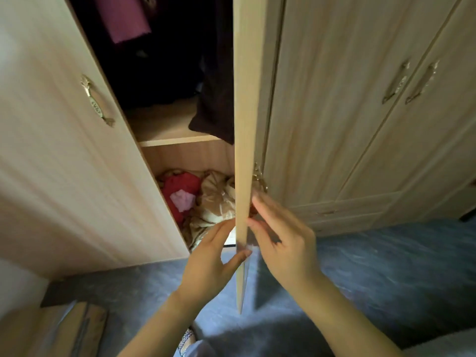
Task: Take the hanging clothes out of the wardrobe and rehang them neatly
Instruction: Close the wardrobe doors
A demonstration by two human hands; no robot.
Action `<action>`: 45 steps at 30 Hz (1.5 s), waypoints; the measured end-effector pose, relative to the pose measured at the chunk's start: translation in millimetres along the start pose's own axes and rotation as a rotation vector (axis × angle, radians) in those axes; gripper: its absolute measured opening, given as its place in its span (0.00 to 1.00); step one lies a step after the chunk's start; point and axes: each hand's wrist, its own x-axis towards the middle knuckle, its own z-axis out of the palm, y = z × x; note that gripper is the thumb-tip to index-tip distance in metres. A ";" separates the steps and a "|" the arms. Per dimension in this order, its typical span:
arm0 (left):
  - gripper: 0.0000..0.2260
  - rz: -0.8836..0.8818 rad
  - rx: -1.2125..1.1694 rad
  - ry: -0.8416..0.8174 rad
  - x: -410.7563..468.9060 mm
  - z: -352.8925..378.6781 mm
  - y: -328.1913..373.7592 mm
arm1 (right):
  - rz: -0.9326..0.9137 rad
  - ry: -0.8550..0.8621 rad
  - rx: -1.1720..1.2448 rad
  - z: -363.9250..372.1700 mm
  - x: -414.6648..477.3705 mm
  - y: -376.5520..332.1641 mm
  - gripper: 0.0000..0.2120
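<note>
Your left hand point(213, 261) and right hand point(283, 243) press straight fingers on the door point(243, 124) edge, clasping nothing; the hanging clothes point(216, 99) at twelve o'clock look soft and light, so grasp them at the shoulders

Hanging clothes point(123, 19) — tops cut off; dark, indistinct.

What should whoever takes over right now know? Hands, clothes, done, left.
Left hand: straight fingers touch the right door at its edge, inner side. Right hand: flat on its outer face, by the handle. Neither holds anything.
Clothes: purple garment and dark garment hang inside; red bundle and beige bundle lie in the bottom compartment.
Done: left door and right door open.
Left: take out every hanging garment, rehang neatly.
</note>
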 end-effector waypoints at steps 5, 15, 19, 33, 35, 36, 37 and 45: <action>0.13 -0.156 -0.163 0.173 0.0 -33.4 -38.3 | -0.128 0.012 -0.039 53.7 26.3 -12.3 0.18; 0.13 -0.224 -0.120 0.220 40.8 -98.9 -127.1 | -0.143 -0.023 0.056 149.9 105.5 -0.1 0.23; 0.14 -0.223 -0.136 0.213 68.9 -124.5 -157.7 | -0.103 -0.058 0.034 189.1 127.2 8.7 0.24; 0.15 -0.222 -0.102 0.275 137.8 -157.9 -216.7 | -0.222 -0.174 -0.343 237.1 184.9 64.2 0.27; 0.18 -0.240 -0.079 0.308 144.4 -158.9 -217.1 | -0.261 -0.177 -0.373 241.6 189.6 72.0 0.27; 0.18 -0.260 -0.070 0.327 147.4 -159.6 -216.4 | -0.281 -0.170 -0.380 244.1 191.9 76.2 0.27; 0.17 -0.291 -0.067 0.349 150.0 -160.0 -215.4 | -0.303 -0.159 -0.386 246.9 194.1 81.4 0.27; 0.12 -0.412 -0.067 0.617 158.3 -167.1 -185.4 | -0.483 -0.080 -0.410 267.1 209.5 123.3 0.30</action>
